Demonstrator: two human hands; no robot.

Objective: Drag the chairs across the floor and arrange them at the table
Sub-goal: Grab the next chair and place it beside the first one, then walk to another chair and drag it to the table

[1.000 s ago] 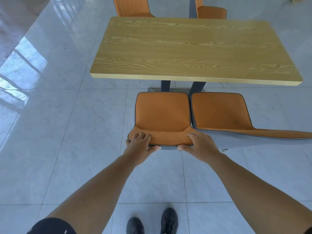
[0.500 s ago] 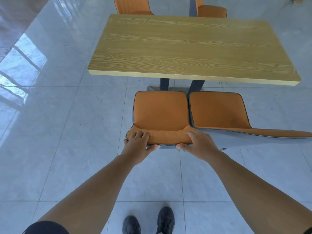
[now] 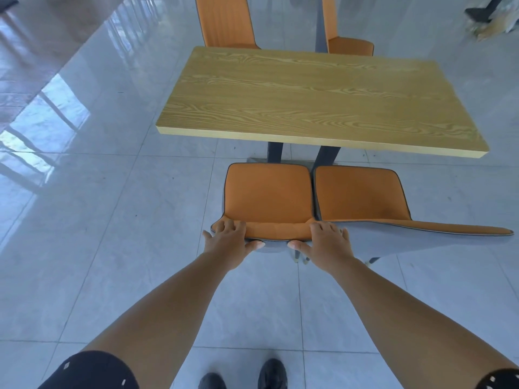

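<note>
Scene brightly, evenly lit by daylight. Window glare reflected on glossy floor point(image 3: 47, 127) at left. Shadows soft, faint beneath desk point(image 3: 323, 102). Wide-angle distortion seen at edges: straight lines bowed, forearms stretched. Centre sharp; far top-right corner slightly blurred.

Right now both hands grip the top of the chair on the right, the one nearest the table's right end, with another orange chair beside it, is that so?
Not quite. In the head view the left hand and the right hand grip the backrest top of the left chair, not the right one. The other orange chair does stand close beside it, facing the table.
</note>
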